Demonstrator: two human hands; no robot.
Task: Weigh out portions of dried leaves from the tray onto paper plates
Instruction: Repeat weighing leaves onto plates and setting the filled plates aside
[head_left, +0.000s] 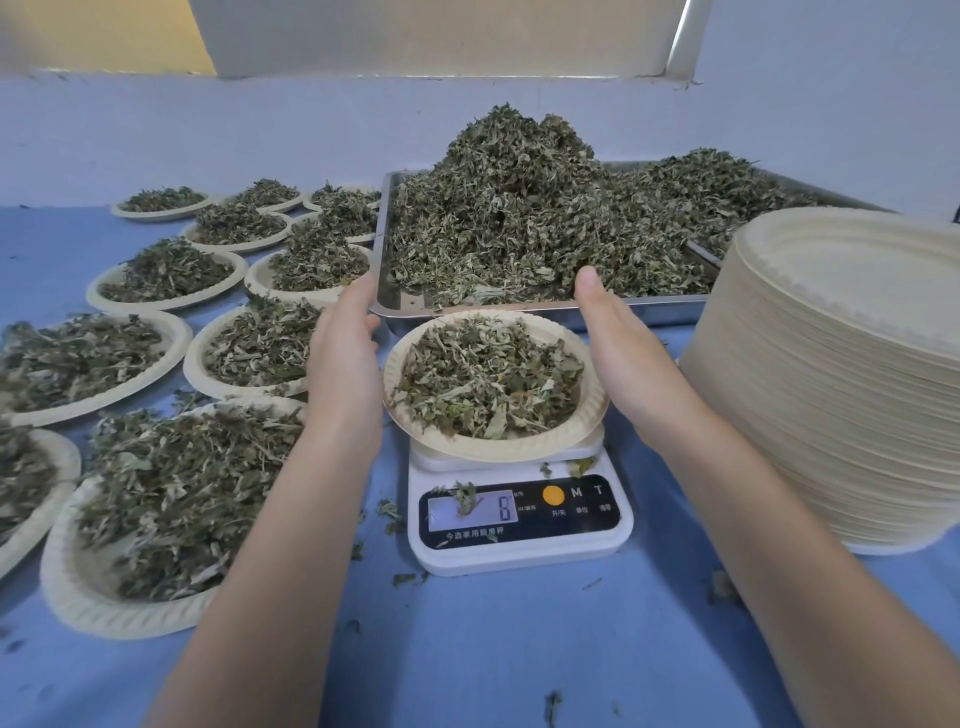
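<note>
- Paper plate (566, 441) of dried leaves (488, 379) on kitchen scale (519, 519), just before metal tray (387, 296).
- Left hand (345, 358), right hand (618, 343) flanking plate, fingers straight; contact unclear.

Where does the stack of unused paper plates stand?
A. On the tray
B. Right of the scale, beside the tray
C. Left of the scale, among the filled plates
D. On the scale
B: the stack of empty plates stands right of the scale, by the tray's near right corner.

a small herb-portioning workroom

a steel tray (387, 244) heaped with dried leaves (519, 208), a digital kitchen scale (519, 540), stacked paper plates (831, 389), a blue-covered table (467, 649), plain walls (208, 135).
</note>
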